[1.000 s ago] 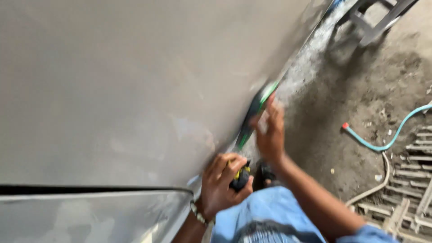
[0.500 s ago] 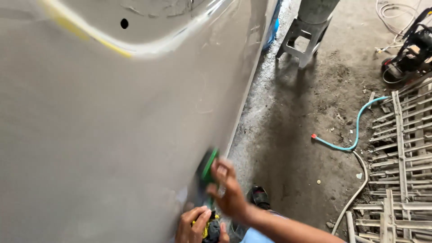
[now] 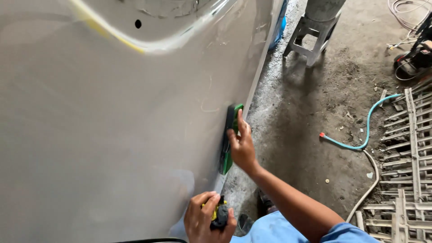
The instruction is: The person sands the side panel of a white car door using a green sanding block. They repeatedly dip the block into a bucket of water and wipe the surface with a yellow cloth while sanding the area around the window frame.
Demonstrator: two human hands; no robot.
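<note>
Green sanding block (image 3: 228,139) pressed flat against grey car panel (image 3: 112,135) under right hand (image 3: 243,148), grip clamped on it; left hand (image 3: 208,221) below, closed around dark-and-yellow rag (image 3: 219,215).

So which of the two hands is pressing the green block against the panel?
The right hand, higher up, flat on the green sanding block; the left hand grips a dark cloth lower down.

A long green sanding block (image 3: 227,140) is lying flat and nearly upright against the grey primed car panel (image 3: 112,135), close to the panel's right edge. Lower down, a crumpled yellow and black cloth (image 3: 219,214) is pressing against the same panel
</note>
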